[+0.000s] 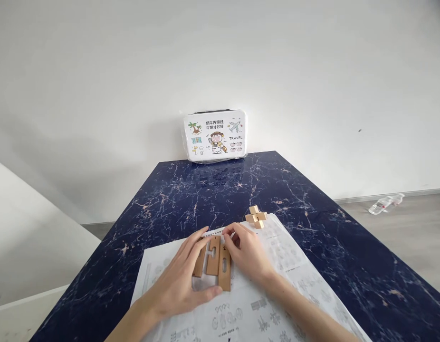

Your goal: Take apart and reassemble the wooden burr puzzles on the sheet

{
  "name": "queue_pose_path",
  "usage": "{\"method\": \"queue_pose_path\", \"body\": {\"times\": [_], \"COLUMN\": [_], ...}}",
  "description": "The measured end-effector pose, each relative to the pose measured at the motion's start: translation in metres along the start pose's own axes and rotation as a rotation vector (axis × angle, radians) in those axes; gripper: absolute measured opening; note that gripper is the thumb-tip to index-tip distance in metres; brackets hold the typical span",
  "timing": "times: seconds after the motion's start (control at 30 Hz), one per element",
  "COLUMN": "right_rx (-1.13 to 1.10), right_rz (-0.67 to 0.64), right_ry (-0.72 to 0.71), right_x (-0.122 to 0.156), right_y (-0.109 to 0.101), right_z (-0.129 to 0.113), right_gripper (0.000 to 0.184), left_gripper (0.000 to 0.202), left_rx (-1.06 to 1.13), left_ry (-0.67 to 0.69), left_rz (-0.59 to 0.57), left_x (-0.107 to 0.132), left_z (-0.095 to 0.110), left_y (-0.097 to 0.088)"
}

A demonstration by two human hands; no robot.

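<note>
Three flat wooden puzzle pieces with cut-out slots lie side by side on a printed paper sheet [248,304]. The middle piece [213,266] bears a 1, and the right piece [224,278] bears a 2 above an oval slot. My left hand [184,275] is spread around them, fingers over the left piece [198,266], which it partly hides, and thumb at the lower end of the right piece. With curled fingers, my right hand [250,251] grips the upper end of the right piece between thumb and index finger.
An assembled wooden burr puzzle [256,217] sits at the sheet's far right corner. On the dark blue marbled table [220,194], a white cartoon-printed case [216,135] leans against the wall. Clear plastic bottles [386,204] lie on the floor to the right.
</note>
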State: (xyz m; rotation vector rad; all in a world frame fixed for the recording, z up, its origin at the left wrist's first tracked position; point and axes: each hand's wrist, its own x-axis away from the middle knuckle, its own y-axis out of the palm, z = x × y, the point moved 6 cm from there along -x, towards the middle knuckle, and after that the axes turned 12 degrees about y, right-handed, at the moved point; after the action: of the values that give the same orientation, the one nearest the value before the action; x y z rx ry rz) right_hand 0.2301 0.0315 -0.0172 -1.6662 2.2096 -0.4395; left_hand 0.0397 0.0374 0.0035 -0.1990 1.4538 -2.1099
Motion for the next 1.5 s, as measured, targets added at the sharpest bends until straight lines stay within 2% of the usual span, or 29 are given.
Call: {"method": "queue_pose_path", "body": {"times": [0.07,0.13,0.2,0.33,0.43,0.57,0.63,0.67,0.77,0.87,0.93,1.03,1.13,1.3,1.5], "right_rx": [-0.016,-0.031,-0.052,-0.108,-0.1,0.018,0.101,0.149,0.233,0.275,0.289,0.281,0.167,-0.124,-0.22], "right_rz": [0.024,0.042,0.049,0.063,0.093,0.203,0.333,0.388,0.528,0.552,0.494,0.345,0.329,0.421,0.442], "right_ry": [-0.002,-0.011,-0.018,-0.019,-0.048,-0.249,-0.371,-0.379,-0.27,-0.123,-0.039,0.128,0.245,0.257,0.264], "right_x": [-0.001,-0.002,-0.003,-0.002,0.004,0.013,0.015,0.012,-0.004,-0.019,-0.025,-0.032,-0.033,-0.033,-0.032], "right_y": [-0.001,-0.001,-0.001,-0.001,-0.006,-0.025,-0.041,-0.049,-0.07,-0.081,-0.082,-0.079,-0.083,-0.097,-0.101], "right_z": [0.001,0.001,0.001,0.002,0.0,-0.014,-0.02,-0.019,-0.001,0.024,0.036,0.049,0.053,0.056,0.059], "right_gripper": [0.015,0.014,0.014,0.014,0.015,0.013,0.014,0.016,0.02,0.026,0.026,0.036,0.042,0.055,0.057], "left_gripper": [0.115,0.125,0.119,0.093,0.088,0.084,0.085,0.086,0.088,0.089,0.089,0.088,0.089,0.09,0.086], "left_rx": [0.021,0.019,0.011,-0.004,-0.013,-0.032,-0.049,-0.057,-0.056,-0.046,-0.046,-0.044,-0.044,-0.038,-0.031], "left_ry": [-0.002,0.023,0.056,0.111,0.13,0.124,0.103,0.091,0.051,0.025,0.04,0.092,0.11,0.13,0.121], "left_rz": [-0.081,-0.117,-0.116,-0.067,-0.068,-0.066,-0.072,-0.08,-0.103,-0.112,-0.096,-0.058,-0.069,-0.066,-0.019], "left_x": [-0.001,-0.004,-0.01,-0.024,-0.032,-0.039,-0.042,-0.043,-0.048,-0.054,-0.06,-0.07,-0.08,-0.102,-0.133], "left_z": [0.0,0.002,0.004,0.01,0.013,0.013,0.013,0.013,0.015,0.019,0.022,0.029,0.035,0.047,0.047], "left_y": [0.006,0.01,0.013,0.013,0.015,0.018,0.021,0.022,0.027,0.033,0.037,0.043,0.049,0.057,0.068]}}
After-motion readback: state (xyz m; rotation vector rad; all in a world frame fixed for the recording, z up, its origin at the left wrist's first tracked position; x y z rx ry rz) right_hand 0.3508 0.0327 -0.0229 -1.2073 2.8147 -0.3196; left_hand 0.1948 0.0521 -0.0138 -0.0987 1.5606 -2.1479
